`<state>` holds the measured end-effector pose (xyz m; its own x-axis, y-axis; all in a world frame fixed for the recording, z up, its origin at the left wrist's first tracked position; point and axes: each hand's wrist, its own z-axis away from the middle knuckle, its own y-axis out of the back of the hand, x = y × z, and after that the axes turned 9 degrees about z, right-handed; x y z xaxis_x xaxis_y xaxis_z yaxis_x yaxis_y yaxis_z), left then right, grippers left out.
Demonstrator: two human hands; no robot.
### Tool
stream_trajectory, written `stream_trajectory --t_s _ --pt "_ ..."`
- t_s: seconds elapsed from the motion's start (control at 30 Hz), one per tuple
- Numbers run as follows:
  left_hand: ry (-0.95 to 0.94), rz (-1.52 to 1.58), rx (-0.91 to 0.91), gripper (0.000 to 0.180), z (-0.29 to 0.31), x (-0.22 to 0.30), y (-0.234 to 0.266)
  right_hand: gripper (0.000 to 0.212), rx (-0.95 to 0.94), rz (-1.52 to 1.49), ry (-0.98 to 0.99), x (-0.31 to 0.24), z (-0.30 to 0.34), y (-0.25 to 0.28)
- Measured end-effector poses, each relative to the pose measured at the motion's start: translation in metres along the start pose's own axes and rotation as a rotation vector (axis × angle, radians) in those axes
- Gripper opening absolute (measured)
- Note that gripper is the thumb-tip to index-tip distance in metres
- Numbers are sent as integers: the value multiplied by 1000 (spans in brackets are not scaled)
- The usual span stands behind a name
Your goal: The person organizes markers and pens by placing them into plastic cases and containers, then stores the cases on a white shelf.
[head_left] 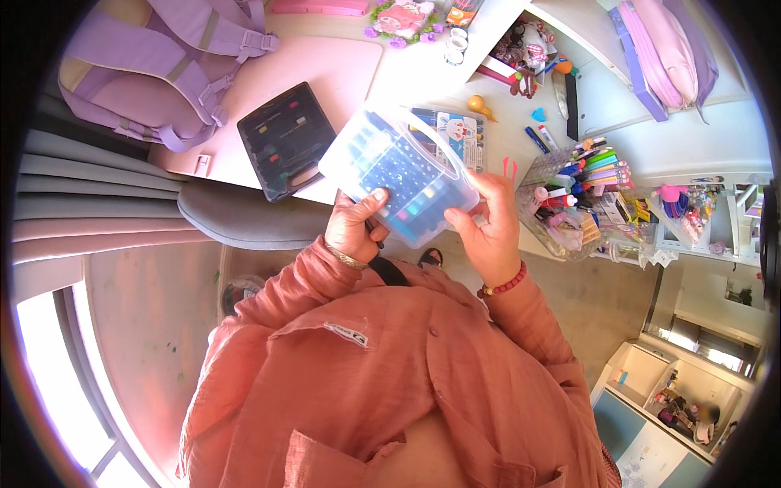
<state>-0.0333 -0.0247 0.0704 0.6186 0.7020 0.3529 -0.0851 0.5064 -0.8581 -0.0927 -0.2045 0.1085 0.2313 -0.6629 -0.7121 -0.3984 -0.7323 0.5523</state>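
Between both hands I hold a clear plastic case (pixel 399 175) with a white handle, tilted above the desk's front edge. Blue and coloured pens or markers show through its wall. My left hand (pixel 355 224) grips the lower left corner, thumb on top. At the right side, my right hand (pixel 492 220) pinches the edge near the handle. Left of the clear case, a black carrying case (pixel 286 138) with a handle lies on the desk. Behind the held case, a flat set with a cartoon picture (pixel 460 134) is partly covered.
A purple backpack (pixel 154 65) rests at the desk's far left. Pen holders (pixel 582 191) crammed with markers stand at the right. A grey chair (pixel 252 215) is tucked under the front edge. Farther back right sits a pink pencil pouch (pixel 663 49). Grey curtains (pixel 98 187) hang at left.
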Motion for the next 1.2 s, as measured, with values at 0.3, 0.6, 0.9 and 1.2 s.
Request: stream_trajectory --t_s 0.3,0.6,0.9,1.2 --pt "127 -168 15 34 24 8 24 45 -442 -726 -650 3 37 -2" --pt "-71 -251 142 37 39 64 51 49 -106 374 -395 56 40 14" --pt "38 -277 152 30 23 42 48 59 -338 49 -957 92 16 11" --pt "38 -297 117 30 13 47 43 43 -254 -283 -1089 90 21 15"
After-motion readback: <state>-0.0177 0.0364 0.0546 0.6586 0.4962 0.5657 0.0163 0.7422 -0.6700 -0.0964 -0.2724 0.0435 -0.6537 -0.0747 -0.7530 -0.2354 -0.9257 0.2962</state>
